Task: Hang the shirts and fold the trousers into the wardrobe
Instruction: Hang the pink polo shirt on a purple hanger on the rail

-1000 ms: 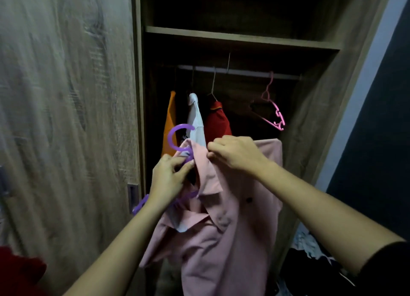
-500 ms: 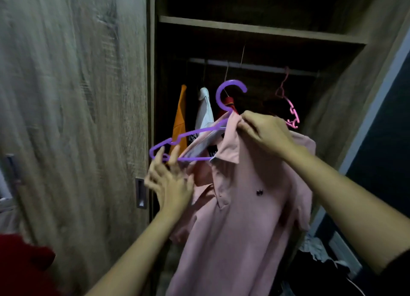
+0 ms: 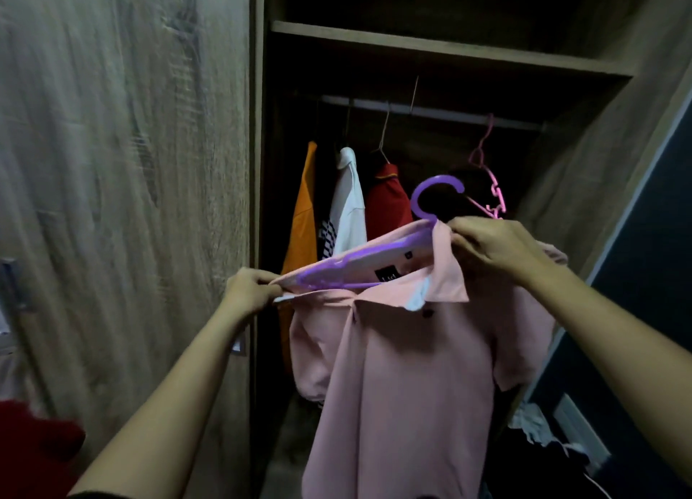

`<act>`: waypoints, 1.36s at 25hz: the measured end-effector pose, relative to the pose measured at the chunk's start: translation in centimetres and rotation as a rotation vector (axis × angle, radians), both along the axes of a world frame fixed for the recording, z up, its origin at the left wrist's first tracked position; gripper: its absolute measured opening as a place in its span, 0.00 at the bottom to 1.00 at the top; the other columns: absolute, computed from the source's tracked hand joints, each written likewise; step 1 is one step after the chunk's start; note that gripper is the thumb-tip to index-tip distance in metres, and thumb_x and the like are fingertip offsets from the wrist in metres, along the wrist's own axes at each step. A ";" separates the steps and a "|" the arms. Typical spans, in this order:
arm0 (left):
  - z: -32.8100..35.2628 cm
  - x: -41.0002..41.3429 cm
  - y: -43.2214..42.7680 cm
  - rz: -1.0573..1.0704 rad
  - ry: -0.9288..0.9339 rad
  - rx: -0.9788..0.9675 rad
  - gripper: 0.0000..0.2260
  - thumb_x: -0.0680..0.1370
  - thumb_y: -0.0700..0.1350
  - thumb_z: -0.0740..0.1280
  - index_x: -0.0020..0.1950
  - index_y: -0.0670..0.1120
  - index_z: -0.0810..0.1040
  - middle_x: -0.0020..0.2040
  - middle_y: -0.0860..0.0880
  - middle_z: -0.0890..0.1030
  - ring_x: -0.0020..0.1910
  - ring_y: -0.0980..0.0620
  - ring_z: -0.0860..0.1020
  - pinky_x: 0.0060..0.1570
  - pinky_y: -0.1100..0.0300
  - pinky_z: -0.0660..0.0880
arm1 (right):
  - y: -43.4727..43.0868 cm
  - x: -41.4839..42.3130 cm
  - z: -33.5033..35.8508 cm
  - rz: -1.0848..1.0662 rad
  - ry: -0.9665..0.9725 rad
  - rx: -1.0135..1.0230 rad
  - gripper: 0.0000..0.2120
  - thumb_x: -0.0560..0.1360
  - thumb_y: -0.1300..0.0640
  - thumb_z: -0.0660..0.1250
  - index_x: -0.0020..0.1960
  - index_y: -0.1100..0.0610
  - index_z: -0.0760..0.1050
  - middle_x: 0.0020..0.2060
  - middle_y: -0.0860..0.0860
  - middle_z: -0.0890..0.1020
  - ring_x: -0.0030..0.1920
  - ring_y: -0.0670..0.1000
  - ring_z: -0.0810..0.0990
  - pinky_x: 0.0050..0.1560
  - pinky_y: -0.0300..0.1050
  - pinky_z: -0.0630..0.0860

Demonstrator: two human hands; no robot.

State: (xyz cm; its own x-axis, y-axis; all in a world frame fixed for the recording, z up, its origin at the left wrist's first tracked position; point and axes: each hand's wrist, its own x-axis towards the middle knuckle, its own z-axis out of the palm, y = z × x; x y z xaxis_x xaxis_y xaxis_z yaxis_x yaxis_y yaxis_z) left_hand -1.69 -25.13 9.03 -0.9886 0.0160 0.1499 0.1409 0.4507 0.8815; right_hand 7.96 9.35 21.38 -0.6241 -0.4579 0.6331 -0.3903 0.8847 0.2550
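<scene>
A pink polo shirt [image 3: 404, 378] hangs in front of the open wardrobe on a purple plastic hanger [image 3: 427, 199] whose hook points up. My left hand [image 3: 249, 292] pinches the shirt's left shoulder edge over the hanger's end. My right hand [image 3: 498, 247] grips the collar and hanger neck just below the hook. The hanger sits below and in front of the wardrobe rail [image 3: 430, 111]. On the rail hang an orange shirt [image 3: 301, 221], a white shirt [image 3: 350, 210] and a red shirt [image 3: 387, 203].
An empty pink hanger [image 3: 490, 188] hangs at the rail's right end. A shelf [image 3: 449, 51] runs above the rail. The wooden wardrobe door [image 3: 123, 184] fills the left side. Red cloth [image 3: 33, 446] lies at bottom left; dark and white clothes [image 3: 539, 435] lie bottom right.
My left hand went from open beside the hanger to pinching the shirt's left shoulder. The shirt shoulder now covers the hanger arm. My right hand and the hook shifted right.
</scene>
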 end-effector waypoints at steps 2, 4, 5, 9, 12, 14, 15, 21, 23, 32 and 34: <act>1.3 0.1 -0.4 0.012 0.041 -0.110 0.08 0.67 0.39 0.70 0.43 0.47 0.86 0.31 0.42 0.80 0.32 0.53 0.76 0.35 0.62 0.70 | 0.4 0.1 -1.1 -0.038 -0.007 0.047 0.27 0.79 0.40 0.45 0.48 0.54 0.77 0.40 0.52 0.83 0.35 0.53 0.82 0.26 0.40 0.72; 3.4 0.5 0.4 0.141 0.180 -0.209 0.08 0.71 0.43 0.67 0.45 0.44 0.85 0.34 0.40 0.82 0.38 0.47 0.81 0.37 0.60 0.71 | 0.1 -0.1 -2.2 -0.060 0.062 0.086 0.30 0.79 0.38 0.42 0.45 0.54 0.78 0.39 0.50 0.82 0.35 0.53 0.82 0.24 0.41 0.70; 4.6 0.9 1.1 0.204 0.275 -0.215 0.12 0.72 0.46 0.64 0.46 0.43 0.85 0.37 0.38 0.83 0.41 0.44 0.81 0.40 0.58 0.72 | -0.7 -0.2 -2.4 -0.092 0.060 0.049 0.28 0.79 0.38 0.43 0.45 0.54 0.76 0.40 0.50 0.82 0.37 0.53 0.82 0.26 0.42 0.68; 8.0 4.0 7.1 0.170 0.654 -0.199 0.17 0.71 0.48 0.60 0.49 0.42 0.84 0.41 0.37 0.77 0.39 0.38 0.78 0.41 0.52 0.71 | -2.9 -1.3 -2.4 -0.168 -0.123 -0.318 0.14 0.77 0.43 0.53 0.43 0.51 0.71 0.38 0.49 0.80 0.42 0.53 0.77 0.36 0.44 0.63; 7.9 5.6 7.9 0.024 0.908 -0.458 0.19 0.74 0.55 0.57 0.55 0.50 0.82 0.50 0.44 0.76 0.48 0.42 0.75 0.45 0.52 0.71 | -1.6 -1.4 -2.6 -0.112 -0.164 -0.486 0.12 0.74 0.42 0.54 0.38 0.47 0.68 0.31 0.48 0.75 0.34 0.48 0.73 0.36 0.45 0.64; 8.7 4.7 5.8 -0.102 0.782 -0.515 0.23 0.73 0.63 0.54 0.62 0.55 0.75 0.59 0.47 0.75 0.58 0.45 0.73 0.55 0.48 0.70 | -0.6 -1.6 -3.1 -0.052 -0.200 -0.602 0.11 0.72 0.41 0.54 0.36 0.44 0.68 0.31 0.46 0.75 0.32 0.44 0.71 0.37 0.48 0.68; 9.2 4.2 4.5 -0.197 0.697 -0.469 0.26 0.72 0.64 0.54 0.65 0.54 0.71 0.57 0.48 0.77 0.57 0.46 0.75 0.55 0.49 0.71 | -0.5 -1.7 -3.1 -0.026 -0.207 -0.636 0.10 0.71 0.41 0.54 0.36 0.44 0.69 0.31 0.46 0.75 0.33 0.44 0.71 0.38 0.50 0.69; 8.8 3.2 2.1 -0.432 0.650 -0.463 0.33 0.66 0.43 0.64 0.72 0.46 0.65 0.65 0.46 0.72 0.64 0.51 0.71 0.61 0.71 0.62 | -1.7 -2.4 -2.7 -0.015 -0.213 -0.625 0.10 0.70 0.38 0.54 0.36 0.39 0.70 0.32 0.39 0.76 0.33 0.39 0.72 0.40 0.49 0.71; 9.3 3.5 2.0 -0.418 0.459 -0.314 0.31 0.68 0.51 0.62 0.72 0.49 0.66 0.61 0.47 0.77 0.57 0.53 0.74 0.54 0.72 0.65 | -2.4 -2.5 -2.6 -0.014 -0.218 -0.599 0.10 0.70 0.37 0.54 0.37 0.39 0.70 0.32 0.41 0.77 0.34 0.41 0.74 0.40 0.49 0.72; 9.8 3.7 3.0 -0.247 0.850 -0.519 0.18 0.72 0.64 0.56 0.45 0.51 0.75 0.34 0.58 0.70 0.37 0.51 0.72 0.36 0.56 0.69 | -3.5 -2.5 -2.4 0.131 -0.237 -0.590 0.12 0.75 0.39 0.54 0.47 0.43 0.73 0.41 0.42 0.81 0.44 0.47 0.80 0.47 0.57 0.76; 10.2 3.8 3.8 -0.255 0.865 -0.583 0.22 0.72 0.64 0.54 0.48 0.49 0.77 0.40 0.54 0.77 0.42 0.47 0.77 0.38 0.52 0.74 | -3.6 -2.4 -2.7 0.156 -0.270 -0.602 0.11 0.76 0.40 0.55 0.48 0.44 0.73 0.42 0.43 0.81 0.46 0.47 0.80 0.49 0.57 0.76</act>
